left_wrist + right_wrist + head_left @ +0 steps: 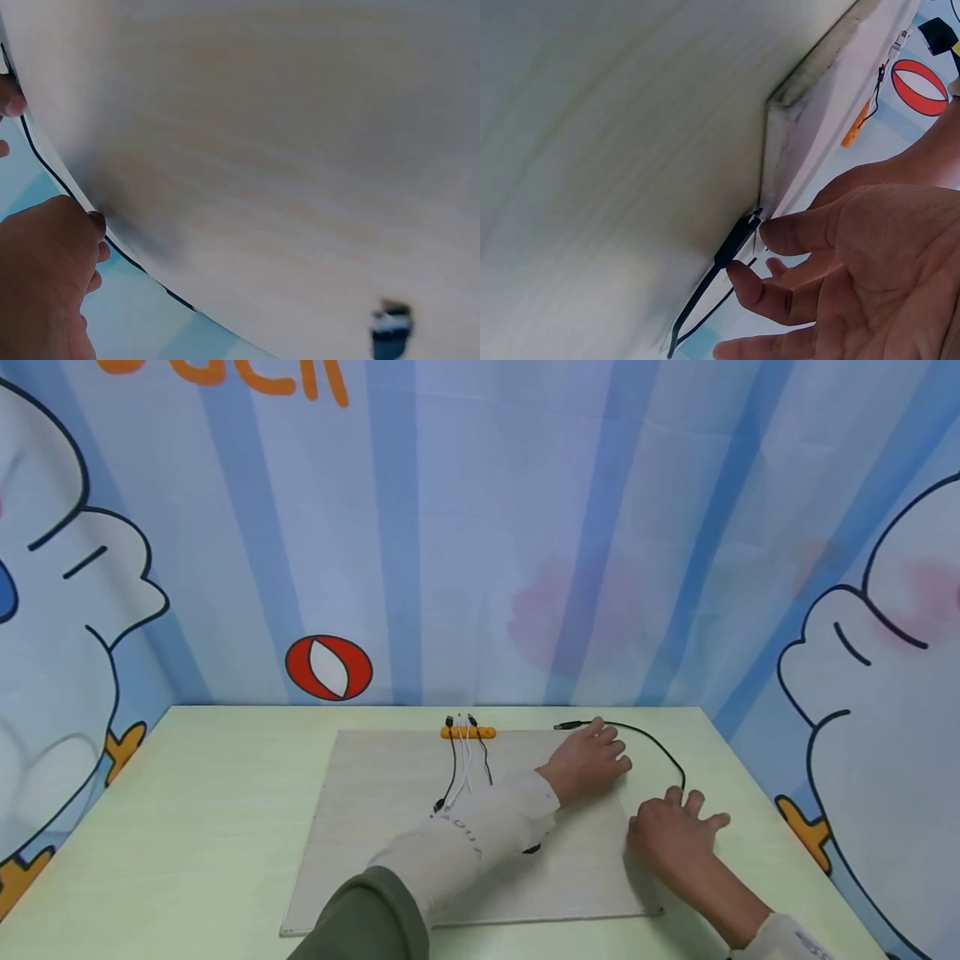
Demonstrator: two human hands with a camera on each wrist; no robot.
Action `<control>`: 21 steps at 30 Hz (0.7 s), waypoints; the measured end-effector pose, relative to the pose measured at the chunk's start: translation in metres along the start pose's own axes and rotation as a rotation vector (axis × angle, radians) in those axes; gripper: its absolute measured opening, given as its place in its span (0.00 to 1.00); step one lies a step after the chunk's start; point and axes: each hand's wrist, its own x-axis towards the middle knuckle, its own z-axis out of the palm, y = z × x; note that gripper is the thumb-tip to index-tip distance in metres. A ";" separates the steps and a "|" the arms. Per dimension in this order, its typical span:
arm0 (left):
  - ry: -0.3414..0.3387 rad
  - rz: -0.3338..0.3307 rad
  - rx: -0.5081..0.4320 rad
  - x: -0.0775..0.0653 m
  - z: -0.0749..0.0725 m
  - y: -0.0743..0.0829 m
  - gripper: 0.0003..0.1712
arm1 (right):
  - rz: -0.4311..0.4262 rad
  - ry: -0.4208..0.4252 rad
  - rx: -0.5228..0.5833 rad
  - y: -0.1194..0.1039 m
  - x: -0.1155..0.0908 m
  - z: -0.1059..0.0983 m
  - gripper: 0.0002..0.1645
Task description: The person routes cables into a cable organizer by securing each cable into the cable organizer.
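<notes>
Along the right side of a pale wooden board (585, 877) runs a thin black cable (651, 739). My left hand (592, 762) reaches across to the board's far right corner. Its fingertips overlap the cable near the far plug (572, 725); I cannot tell whether they pinch it. My right hand (678, 835) is at the board's right edge with its fingers spread. In the right wrist view, my right thumb and forefinger are apart, right beside the cable's other black plug (737, 240). The cable bends back behind the fingers there.
An orange cable holder (487, 732) sits at the board's far edge with black and white cables (465, 760) hanging from it. Under my left sleeve (480, 843) a dark plug (531, 849) shows. A striped curtain (480, 527) stands behind the pale green table (232, 827).
</notes>
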 end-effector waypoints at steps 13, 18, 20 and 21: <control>0.051 0.059 0.020 0.021 -0.029 0.034 0.22 | 0.059 -0.040 -0.020 0.014 -0.002 -0.002 0.21; 0.045 0.078 0.010 0.025 -0.031 0.045 0.29 | 0.047 -0.020 0.013 0.014 -0.005 0.001 0.22; 0.032 0.074 0.006 0.026 -0.033 0.048 0.30 | 0.049 -0.010 0.023 0.015 -0.006 0.002 0.22; 0.028 0.072 0.007 0.027 -0.034 0.050 0.29 | 0.049 -0.006 0.026 0.015 -0.007 0.001 0.21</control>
